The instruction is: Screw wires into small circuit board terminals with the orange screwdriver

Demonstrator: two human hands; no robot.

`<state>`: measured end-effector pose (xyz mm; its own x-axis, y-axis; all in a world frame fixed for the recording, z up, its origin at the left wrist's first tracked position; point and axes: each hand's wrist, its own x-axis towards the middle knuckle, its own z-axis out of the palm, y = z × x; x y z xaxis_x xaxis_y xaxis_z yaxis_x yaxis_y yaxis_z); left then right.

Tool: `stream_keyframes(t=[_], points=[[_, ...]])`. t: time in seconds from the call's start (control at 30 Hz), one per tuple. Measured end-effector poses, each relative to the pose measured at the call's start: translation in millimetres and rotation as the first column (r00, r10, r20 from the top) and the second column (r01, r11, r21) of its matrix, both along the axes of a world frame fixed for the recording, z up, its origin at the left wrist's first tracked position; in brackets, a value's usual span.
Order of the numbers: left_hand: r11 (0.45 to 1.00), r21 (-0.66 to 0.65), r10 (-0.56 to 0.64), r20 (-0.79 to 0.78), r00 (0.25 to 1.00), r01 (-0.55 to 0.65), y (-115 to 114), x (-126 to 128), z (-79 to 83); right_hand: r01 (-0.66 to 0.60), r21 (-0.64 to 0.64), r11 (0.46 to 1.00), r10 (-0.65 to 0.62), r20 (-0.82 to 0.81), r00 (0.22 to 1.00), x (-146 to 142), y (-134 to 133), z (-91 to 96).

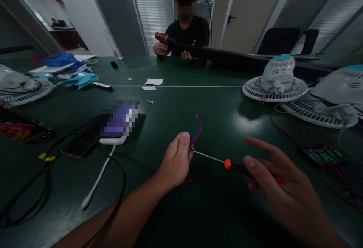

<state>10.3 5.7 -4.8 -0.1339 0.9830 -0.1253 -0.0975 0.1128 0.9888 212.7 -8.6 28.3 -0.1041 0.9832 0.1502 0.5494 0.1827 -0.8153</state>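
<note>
My left hand point(175, 161) is closed around a small part, mostly hidden by the fingers. Red and blue wires point(200, 127) rise from its upper end, and a short red wire point(190, 179) shows below the hand. In my right hand point(283, 187) lies a screwdriver point(236, 166) with a black and orange handle, held between thumb and fingers while the index finger stretches out. Its thin metal shaft points left, and the tip meets the small part at my left fingertips. The exact contact point is too small to make out.
Green circuit boards with wires point(326, 154) lie at right, below white fan-like housings point(276, 78). At left are a phone on a white stand point(120, 121), black cables point(47, 180) and a dark can point(22, 123). Across the table a person point(185, 32) holds a red drill point(162, 37).
</note>
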Motion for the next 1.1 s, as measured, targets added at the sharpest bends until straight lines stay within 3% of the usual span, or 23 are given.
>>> stream_keyframes(t=[0.4,0.7,0.83,0.97,1.1], points=[[1.000,-0.005,-0.004,0.000,1.000,0.004,1.5,-0.7,-0.8,0.070,0.002,0.998,-0.069,-0.053,0.996,-0.9,-0.5,2.9],[1.000,0.001,-0.006,0.003,1.000,0.006,1.4,-0.3,-2.4,0.050,0.040,0.998,-0.045,-0.114,0.992,-1.7,-0.6,4.3],[1.000,0.004,-0.002,0.006,1.000,0.002,1.0,-0.4,-2.7,0.033,-0.027,0.999,-0.035,-0.074,0.997,-0.6,-2.6,5.4],[1.000,0.005,-0.003,-0.023,1.000,0.003,0.7,-0.1,0.4,0.111,-0.145,0.983,-0.116,-0.025,0.993,-3.0,-2.8,6.5],[1.000,0.011,-0.012,-0.044,0.999,0.012,0.5,0.4,1.8,0.054,-0.025,0.998,-0.053,0.007,0.999,-2.7,-0.5,4.6]])
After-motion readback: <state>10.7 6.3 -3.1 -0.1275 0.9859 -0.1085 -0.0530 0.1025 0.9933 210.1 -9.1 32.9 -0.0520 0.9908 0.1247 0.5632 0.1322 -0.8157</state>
